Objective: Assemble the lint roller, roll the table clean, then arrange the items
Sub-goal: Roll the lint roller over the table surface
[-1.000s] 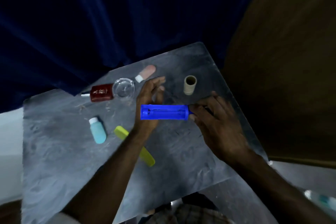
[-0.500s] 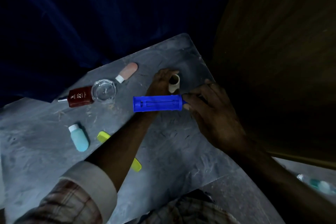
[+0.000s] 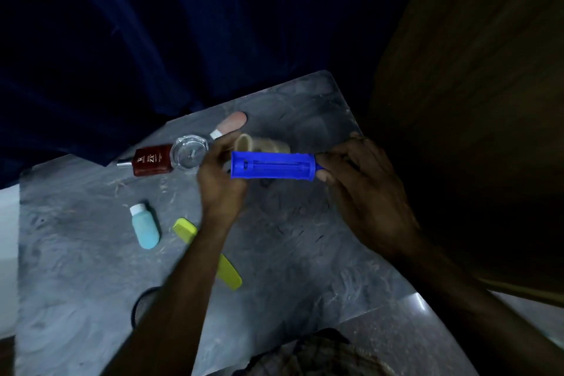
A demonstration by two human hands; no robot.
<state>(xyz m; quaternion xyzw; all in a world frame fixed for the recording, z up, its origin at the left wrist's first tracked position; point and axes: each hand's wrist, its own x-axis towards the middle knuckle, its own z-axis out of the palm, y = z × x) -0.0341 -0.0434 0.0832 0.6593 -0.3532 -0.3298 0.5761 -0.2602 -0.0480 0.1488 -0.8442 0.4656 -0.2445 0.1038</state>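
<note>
My right hand (image 3: 363, 192) grips the handle end of the blue lint roller frame (image 3: 273, 165), held level above the grey table (image 3: 91, 253). The handle is hidden in my fingers. My left hand (image 3: 221, 174) holds the beige roll tube (image 3: 262, 145) lying sideways just behind the blue frame, its open end pointing left. The tube is blurred and partly hidden by the frame. The tube is beside the frame, not on it.
On the table's left lie a dark red bottle (image 3: 152, 160), a clear glass dish (image 3: 189, 152), a pink tube (image 3: 230, 123), a light blue bottle (image 3: 145, 226) and a yellow-green comb (image 3: 207, 250). A dark round mesh object (image 3: 142, 305) peeks from under my left forearm. The table's right edge is near.
My left hand reached the upright tube on the table, took hold of it and lifted it sideways behind the blue frame. My right hand kept the frame held.
</note>
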